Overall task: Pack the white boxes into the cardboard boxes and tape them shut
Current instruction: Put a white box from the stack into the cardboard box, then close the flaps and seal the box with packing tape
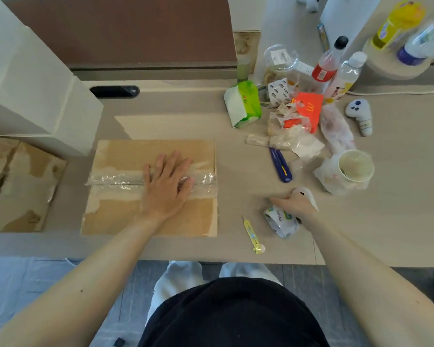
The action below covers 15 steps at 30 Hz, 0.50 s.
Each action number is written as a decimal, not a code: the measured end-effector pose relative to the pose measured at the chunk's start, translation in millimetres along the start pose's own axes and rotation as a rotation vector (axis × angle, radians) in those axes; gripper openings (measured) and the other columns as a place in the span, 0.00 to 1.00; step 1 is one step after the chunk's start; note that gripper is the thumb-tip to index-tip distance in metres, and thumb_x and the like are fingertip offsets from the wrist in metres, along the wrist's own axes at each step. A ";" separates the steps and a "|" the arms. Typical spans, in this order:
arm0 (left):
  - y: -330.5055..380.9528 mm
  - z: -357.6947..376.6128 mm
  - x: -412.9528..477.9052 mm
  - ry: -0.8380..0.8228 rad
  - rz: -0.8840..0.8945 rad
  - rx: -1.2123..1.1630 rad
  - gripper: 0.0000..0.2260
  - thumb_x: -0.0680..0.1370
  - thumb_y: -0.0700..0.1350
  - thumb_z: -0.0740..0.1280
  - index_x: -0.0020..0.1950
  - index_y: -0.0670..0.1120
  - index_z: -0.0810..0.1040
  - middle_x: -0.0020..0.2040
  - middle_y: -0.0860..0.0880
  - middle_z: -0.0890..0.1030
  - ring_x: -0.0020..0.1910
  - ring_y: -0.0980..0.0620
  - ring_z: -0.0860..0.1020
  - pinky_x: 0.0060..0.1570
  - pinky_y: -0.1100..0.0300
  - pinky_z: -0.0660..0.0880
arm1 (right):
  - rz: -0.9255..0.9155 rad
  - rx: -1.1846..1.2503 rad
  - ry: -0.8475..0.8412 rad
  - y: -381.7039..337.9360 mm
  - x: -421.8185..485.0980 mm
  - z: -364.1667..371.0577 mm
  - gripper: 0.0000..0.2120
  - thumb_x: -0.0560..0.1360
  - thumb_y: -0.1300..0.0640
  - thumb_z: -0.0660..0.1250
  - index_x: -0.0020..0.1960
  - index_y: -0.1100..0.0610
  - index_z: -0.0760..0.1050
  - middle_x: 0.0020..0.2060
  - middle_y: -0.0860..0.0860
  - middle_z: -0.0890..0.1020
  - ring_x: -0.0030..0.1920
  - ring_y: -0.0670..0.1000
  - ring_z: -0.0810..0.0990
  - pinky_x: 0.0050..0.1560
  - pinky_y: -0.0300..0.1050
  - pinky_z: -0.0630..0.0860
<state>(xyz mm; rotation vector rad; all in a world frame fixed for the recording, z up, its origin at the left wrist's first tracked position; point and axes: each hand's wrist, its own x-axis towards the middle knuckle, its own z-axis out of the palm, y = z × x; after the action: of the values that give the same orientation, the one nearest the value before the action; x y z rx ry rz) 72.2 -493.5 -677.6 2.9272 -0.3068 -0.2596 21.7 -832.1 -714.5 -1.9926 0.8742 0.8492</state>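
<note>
A closed cardboard box (125,216) lies flat on the table in front of me, with a strip of clear tape (115,180) across its middle seam. My left hand (168,186) rests flat on that tape, fingers spread. To the right of the box, my right hand (296,201) grips a roll of clear tape (281,221) against the table. A second taped cardboard box (15,186) sits at the far left. Stacked white boxes (30,78) stand at the back left.
A yellow utility knife (253,237) lies just left of the tape roll, a blue cutter (281,166) further back. Wrappers, a tissue pack (246,103), bottles, a paper cup (353,169) and a white controller (360,115) crowd the right rear. The table edge (161,256) runs close to my body.
</note>
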 end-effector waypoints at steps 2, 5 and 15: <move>-0.8 0.8 -0.5 0.008 -0.010 -0.011 0.27 0.79 0.65 0.44 0.78 0.64 0.55 0.81 0.58 0.49 0.80 0.51 0.45 0.76 0.43 0.40 | 0.057 0.027 -0.085 1.6 3.0 2.0 0.17 0.70 0.46 0.74 0.49 0.58 0.77 0.45 0.57 0.83 0.49 0.57 0.83 0.49 0.50 0.80; 0.0 1.4 -0.6 0.016 -0.018 -0.003 0.27 0.79 0.65 0.45 0.78 0.64 0.55 0.81 0.58 0.49 0.80 0.51 0.45 0.76 0.44 0.39 | 0.072 -0.012 -0.171 -2.3 1.5 0.7 0.10 0.74 0.50 0.70 0.44 0.58 0.77 0.42 0.57 0.84 0.44 0.57 0.83 0.49 0.50 0.79; 0.7 1.2 -1.0 0.031 -0.015 -0.008 0.27 0.79 0.65 0.46 0.78 0.63 0.55 0.81 0.58 0.50 0.80 0.52 0.45 0.76 0.44 0.40 | 0.000 -0.078 -0.204 -17.2 -3.4 10.6 0.07 0.77 0.57 0.64 0.42 0.59 0.72 0.36 0.57 0.78 0.35 0.55 0.76 0.38 0.44 0.69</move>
<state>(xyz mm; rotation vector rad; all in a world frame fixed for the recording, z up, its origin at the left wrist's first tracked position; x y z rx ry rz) 70.9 -494.1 -678.4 2.9232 -0.2794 -0.2174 31.0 -814.4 -710.2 -1.9309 0.7333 1.0800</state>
